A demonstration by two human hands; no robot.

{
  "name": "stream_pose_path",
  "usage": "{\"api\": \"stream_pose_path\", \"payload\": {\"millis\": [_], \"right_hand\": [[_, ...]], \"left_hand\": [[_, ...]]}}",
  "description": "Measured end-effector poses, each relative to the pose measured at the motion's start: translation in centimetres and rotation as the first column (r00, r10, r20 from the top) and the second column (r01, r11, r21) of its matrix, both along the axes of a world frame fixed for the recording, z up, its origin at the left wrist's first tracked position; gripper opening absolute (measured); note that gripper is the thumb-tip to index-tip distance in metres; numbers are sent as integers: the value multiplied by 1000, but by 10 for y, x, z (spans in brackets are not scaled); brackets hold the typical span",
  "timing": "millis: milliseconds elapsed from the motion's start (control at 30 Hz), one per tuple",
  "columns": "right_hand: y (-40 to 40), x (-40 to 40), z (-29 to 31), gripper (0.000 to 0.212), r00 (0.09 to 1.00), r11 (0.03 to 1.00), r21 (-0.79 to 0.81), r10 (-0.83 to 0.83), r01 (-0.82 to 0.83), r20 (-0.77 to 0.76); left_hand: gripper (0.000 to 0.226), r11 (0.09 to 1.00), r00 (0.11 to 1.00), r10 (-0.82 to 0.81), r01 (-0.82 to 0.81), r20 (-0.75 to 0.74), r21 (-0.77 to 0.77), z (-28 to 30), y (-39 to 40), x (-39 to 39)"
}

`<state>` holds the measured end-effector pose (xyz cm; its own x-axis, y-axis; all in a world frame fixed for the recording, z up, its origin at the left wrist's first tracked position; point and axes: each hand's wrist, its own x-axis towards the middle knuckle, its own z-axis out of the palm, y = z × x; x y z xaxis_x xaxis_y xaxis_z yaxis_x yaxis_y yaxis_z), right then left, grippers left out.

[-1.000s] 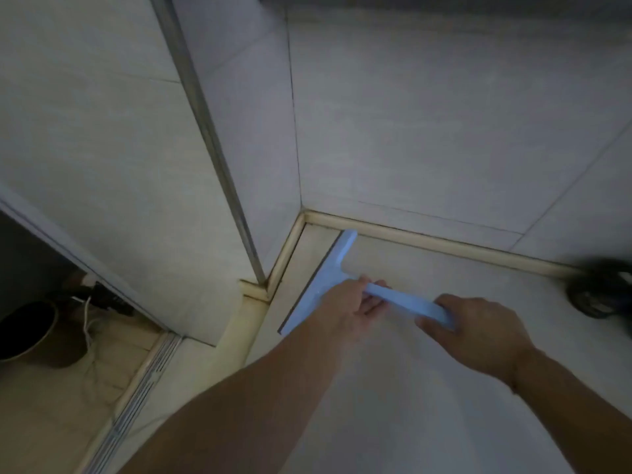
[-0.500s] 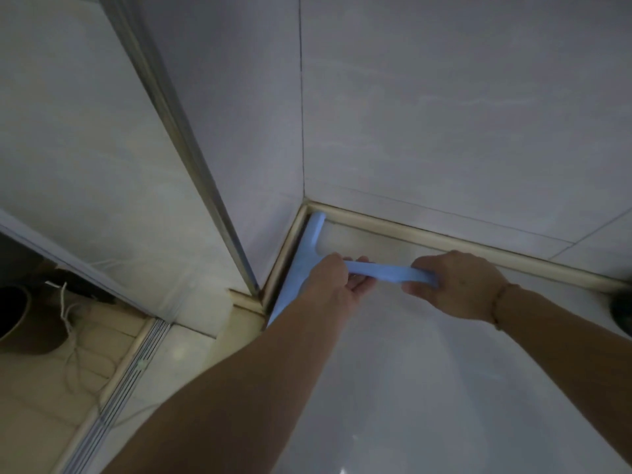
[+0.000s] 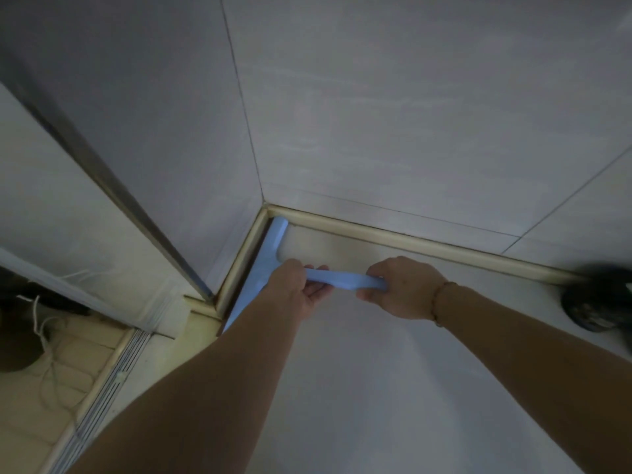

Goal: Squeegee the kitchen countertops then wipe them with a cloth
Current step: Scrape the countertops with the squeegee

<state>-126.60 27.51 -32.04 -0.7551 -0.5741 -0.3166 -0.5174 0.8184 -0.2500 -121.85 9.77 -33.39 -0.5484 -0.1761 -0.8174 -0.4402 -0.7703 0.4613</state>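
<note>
Where the two tiled walls point(image 3: 410, 114) meet at the far corner, a white tabletop point(image 3: 376, 388) fills most of the near and right side. A cream strip point(image 3: 427, 242) runs along the foot of both walls, between the tiles and the tabletop. On the left, lower down, is a floor point(image 3: 30, 405) with a metal track point(image 3: 109, 381) and a thin white cord point(image 3: 44, 340). At the far right edge sits a dark round thing point(image 3: 596, 302), too blurry to make out.

A blue squeegee point(image 3: 270, 254) lies on the tabletop in the far left corner. Its long blade lies along the left strip, touching it or just beside it, and its top end reaches into the corner. Its handle sticks out to the right.

Both arms reach in from the near side. The left hand point(image 3: 294, 292) holds the handle close to the blade, with its fingers point(image 3: 316, 289) curled under it. The right hand point(image 3: 400, 289) grips the right end of the handle, with its fingers wrapped round it. A thin bracelet point(image 3: 439, 302) sits on the right wrist.
</note>
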Motion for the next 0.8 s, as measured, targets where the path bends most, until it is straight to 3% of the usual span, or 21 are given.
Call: {"api": "stream_pose_path", "payload": {"millis": [800], "right_hand": [[14,7,-6,30,994,995,-82,57,-50,95]], "left_hand": [[21,991,1000,16,-18,-18,-131,-9,18,9]]}}
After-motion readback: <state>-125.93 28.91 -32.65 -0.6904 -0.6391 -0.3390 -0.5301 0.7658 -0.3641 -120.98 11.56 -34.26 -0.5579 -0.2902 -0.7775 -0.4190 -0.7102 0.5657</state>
